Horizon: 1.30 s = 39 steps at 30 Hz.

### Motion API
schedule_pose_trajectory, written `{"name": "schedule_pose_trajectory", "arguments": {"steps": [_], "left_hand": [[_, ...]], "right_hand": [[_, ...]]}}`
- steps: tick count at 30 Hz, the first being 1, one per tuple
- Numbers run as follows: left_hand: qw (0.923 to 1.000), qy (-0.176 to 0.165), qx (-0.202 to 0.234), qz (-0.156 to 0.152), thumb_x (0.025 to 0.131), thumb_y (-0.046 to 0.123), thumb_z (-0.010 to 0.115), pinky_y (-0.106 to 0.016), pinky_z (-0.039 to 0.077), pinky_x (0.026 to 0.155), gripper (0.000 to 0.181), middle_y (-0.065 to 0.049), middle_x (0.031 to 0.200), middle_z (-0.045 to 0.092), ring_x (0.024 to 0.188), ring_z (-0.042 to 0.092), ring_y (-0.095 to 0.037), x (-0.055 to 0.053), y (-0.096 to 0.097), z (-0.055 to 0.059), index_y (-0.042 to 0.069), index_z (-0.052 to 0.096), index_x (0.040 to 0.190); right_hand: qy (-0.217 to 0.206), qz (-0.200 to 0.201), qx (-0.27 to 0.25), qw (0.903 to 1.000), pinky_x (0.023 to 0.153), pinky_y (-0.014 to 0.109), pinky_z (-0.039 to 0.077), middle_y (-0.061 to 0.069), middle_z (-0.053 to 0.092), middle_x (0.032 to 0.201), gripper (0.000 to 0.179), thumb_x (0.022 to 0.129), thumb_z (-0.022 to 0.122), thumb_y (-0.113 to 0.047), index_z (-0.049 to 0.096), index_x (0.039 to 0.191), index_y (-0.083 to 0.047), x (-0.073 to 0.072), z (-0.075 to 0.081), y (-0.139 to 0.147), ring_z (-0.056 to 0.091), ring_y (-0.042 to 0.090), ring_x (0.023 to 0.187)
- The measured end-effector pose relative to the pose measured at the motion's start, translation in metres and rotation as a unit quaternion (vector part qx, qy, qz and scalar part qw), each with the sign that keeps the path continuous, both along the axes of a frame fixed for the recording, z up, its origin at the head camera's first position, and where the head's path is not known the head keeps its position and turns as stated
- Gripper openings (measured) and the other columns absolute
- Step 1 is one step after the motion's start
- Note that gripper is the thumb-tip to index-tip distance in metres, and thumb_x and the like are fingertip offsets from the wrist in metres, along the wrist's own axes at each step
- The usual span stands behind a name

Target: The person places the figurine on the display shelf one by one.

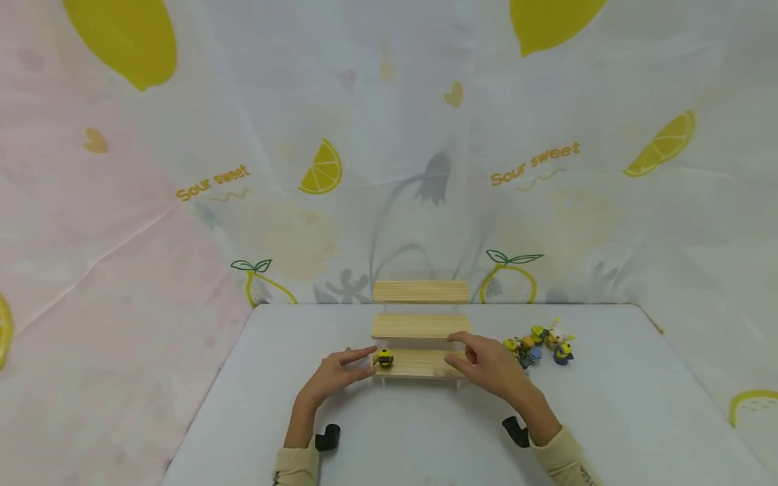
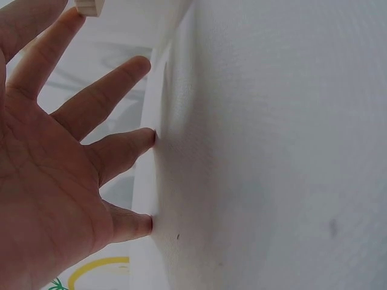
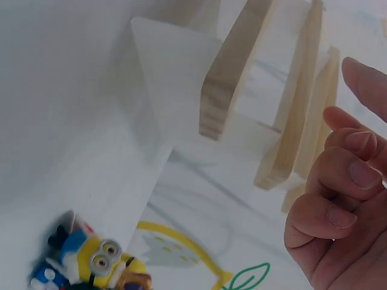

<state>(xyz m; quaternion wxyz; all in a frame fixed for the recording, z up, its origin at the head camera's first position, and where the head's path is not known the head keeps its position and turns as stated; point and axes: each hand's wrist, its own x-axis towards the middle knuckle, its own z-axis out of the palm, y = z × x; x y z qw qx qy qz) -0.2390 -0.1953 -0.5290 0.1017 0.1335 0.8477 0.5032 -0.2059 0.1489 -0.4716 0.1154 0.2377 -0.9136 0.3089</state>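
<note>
A three-tier wooden shelf [image 1: 420, 326] stands at the back of the table. On the left end of its lowest tier sits a small yellow-and-dark toy figure [image 1: 385, 358]. My left hand [image 1: 334, 376] is beside that end, its fingers spread, with fingertips right at the board's edge. In the left wrist view one finger meets a wooden corner [image 2: 89, 6], and lower fingertips reach the white cloth. Over the right end of the lower tiers my right hand [image 1: 494, 364] holds thumb and index finger apart, its other fingers curled. Nothing shows between its fingers.
Several small toy figures [image 1: 537, 335], some of them yellow, lie in a cluster right of the shelf; a goggled minion [image 3: 103, 263] shows among them in the right wrist view. A lemon-print cloth [image 1: 401, 135] hangs behind the white table [image 1: 419, 432].
</note>
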Motion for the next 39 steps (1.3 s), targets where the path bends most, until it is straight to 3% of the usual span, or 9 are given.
{"name": "schedule_pose_trajectory", "arguments": {"steps": [8,17,21,31,33,39], "left_hand": [[1.0000,0.005,0.001,-0.006,0.085,0.040,0.077,-0.063,0.020,0.113,0.050,-0.005,0.139,0.056,0.144,0.021,-0.043,-0.001,-0.001,-0.001,0.027,0.066,0.132],[0.9997,0.004,0.020,-0.009,0.087,0.028,0.078,-0.066,0.018,0.112,0.048,-0.008,0.139,0.056,0.143,0.022,-0.045,0.001,-0.001,0.001,0.021,0.066,0.132],[0.9998,0.009,0.014,-0.012,0.087,0.029,0.077,-0.065,0.017,0.112,0.048,-0.007,0.139,0.056,0.143,0.021,-0.045,0.002,-0.001,0.002,0.021,0.065,0.133],[0.9999,0.010,0.012,-0.005,0.088,0.028,0.077,-0.064,0.017,0.113,0.047,-0.009,0.140,0.055,0.144,0.020,-0.045,0.003,0.000,0.001,0.019,0.065,0.133],[0.9999,0.005,0.014,-0.004,0.088,0.025,0.077,-0.064,0.016,0.113,0.047,-0.012,0.140,0.055,0.143,0.019,-0.047,0.005,0.001,0.005,0.016,0.065,0.133],[0.9997,0.001,0.020,-0.015,0.089,0.021,0.075,-0.065,0.017,0.112,0.047,-0.018,0.140,0.053,0.142,0.019,-0.050,0.018,0.006,0.032,0.009,0.064,0.134]], "right_hand": [[0.002,-0.033,0.003,0.9995,0.045,0.021,0.023,-0.014,0.034,0.059,0.030,0.088,0.077,-0.032,0.069,0.114,-0.018,0.000,-0.003,0.019,0.025,0.000,0.050],[-0.020,-0.073,0.006,0.9971,0.046,0.022,0.028,-0.011,0.036,0.059,0.032,0.088,0.077,-0.029,0.068,0.115,-0.016,0.001,-0.009,0.041,0.028,0.003,0.050],[-0.011,-0.083,-0.002,0.9965,0.047,0.023,0.030,-0.010,0.037,0.059,0.031,0.087,0.078,-0.026,0.069,0.113,-0.013,0.001,-0.010,0.050,0.031,0.003,0.050],[-0.014,-0.137,0.034,0.9899,0.045,0.025,0.033,-0.008,0.044,0.062,0.038,0.086,0.079,-0.028,0.067,0.117,-0.008,0.001,-0.014,0.068,0.038,0.008,0.050],[-0.013,-0.151,0.048,0.9873,0.045,0.026,0.033,-0.008,0.046,0.063,0.041,0.086,0.078,-0.029,0.066,0.119,-0.007,0.002,-0.015,0.071,0.039,0.009,0.051],[-0.028,-0.181,0.078,0.9800,0.045,0.029,0.036,-0.004,0.051,0.068,0.048,0.087,0.076,-0.036,0.064,0.122,-0.005,0.004,-0.017,0.078,0.043,0.011,0.054]]}}
